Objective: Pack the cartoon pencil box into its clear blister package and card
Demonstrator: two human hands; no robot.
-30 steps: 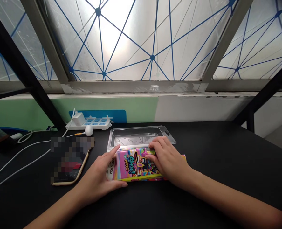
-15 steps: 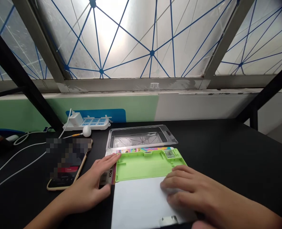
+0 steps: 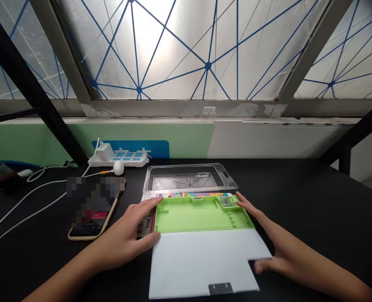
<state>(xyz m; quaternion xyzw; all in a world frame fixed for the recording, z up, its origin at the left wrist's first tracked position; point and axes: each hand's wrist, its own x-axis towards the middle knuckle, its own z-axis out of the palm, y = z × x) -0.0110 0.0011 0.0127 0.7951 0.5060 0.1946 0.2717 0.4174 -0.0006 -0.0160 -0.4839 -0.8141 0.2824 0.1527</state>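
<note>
Since half a second ago, the right hand has gone from the flat white lid to the right end of the shallow bright green plastic tray. Both hands are apart, fingers and thumbs spread wide. Between them sits the tray, with the left hand touching its left edge. It looks like they are keeping the box open and straight; next probably needs a gentle hold at both ends.

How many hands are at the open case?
2: the left hand at the left edge of the case, the right hand at its right side. No other hand shows.
</note>
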